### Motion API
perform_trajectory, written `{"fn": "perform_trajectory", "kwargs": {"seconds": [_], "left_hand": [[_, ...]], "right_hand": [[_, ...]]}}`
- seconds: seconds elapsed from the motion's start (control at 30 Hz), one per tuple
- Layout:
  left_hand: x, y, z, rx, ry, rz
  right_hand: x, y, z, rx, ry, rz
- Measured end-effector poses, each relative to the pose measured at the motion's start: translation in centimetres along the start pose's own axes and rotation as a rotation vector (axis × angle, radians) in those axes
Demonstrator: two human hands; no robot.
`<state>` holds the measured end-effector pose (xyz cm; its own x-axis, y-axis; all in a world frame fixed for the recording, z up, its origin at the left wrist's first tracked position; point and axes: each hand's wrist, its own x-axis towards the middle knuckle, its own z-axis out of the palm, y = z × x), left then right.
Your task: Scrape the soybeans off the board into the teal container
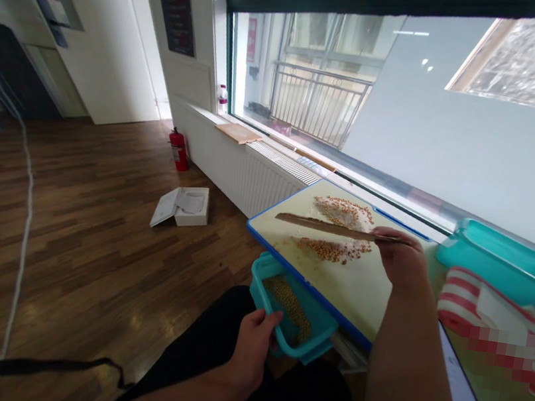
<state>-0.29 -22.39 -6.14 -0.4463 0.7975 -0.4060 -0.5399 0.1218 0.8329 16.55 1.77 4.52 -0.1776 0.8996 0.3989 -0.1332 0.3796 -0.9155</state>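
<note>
With my right hand [401,255] I grip one end of a long, thin brown strip [324,226], perhaps cardboard, held over a cutting board [358,294] with a blue edge. Small tan beans or kernels lie on the board in two groups: a far pile [344,210] beyond the strip and a near pile [333,250] on my side, with white powder or grains among them. Below the board's front edge, my left hand [257,340] clasps the rim of a teal plastic tub [321,342]. Inside the tub lies a layer of similar beans [289,304].
Right of the board stand another teal tub [504,263] and a red-and-white striped cloth [464,300]. A radiator [245,177] runs under the window. On the wooden floor are an open white box [193,206] and a red fire extinguisher [178,149].
</note>
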Motion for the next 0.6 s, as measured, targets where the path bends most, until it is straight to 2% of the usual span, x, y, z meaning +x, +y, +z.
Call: {"fn": "perform_trajectory", "kwargs": {"seconds": [0.2, 0.33, 0.47, 0.53, 0.6], "left_hand": [[0.2, -0.7, -0.2, 0.032, -0.023, -0.003], [0.4, -0.6, -0.1, 0.026, -0.034, -0.02], [0.5, -0.3, -0.2, 0.037, -0.071, -0.018], [0.6, 0.0, -0.4, 0.047, -0.093, -0.018], [0.8, 0.4, -0.7, 0.048, -0.115, -0.026]], "right_hand": [[0.3, 0.5, -0.9, -0.021, 0.102, -0.07], [0.6, 0.9, -0.7, 0.07, 0.162, -0.111], [0.2, 0.5, 0.4, -0.031, 0.133, -0.157], [-0.1, -0.1, 1.4, -0.111, 0.093, -0.179], [-0.2, -0.6, 2.8, -0.086, 0.079, -0.181]]}}
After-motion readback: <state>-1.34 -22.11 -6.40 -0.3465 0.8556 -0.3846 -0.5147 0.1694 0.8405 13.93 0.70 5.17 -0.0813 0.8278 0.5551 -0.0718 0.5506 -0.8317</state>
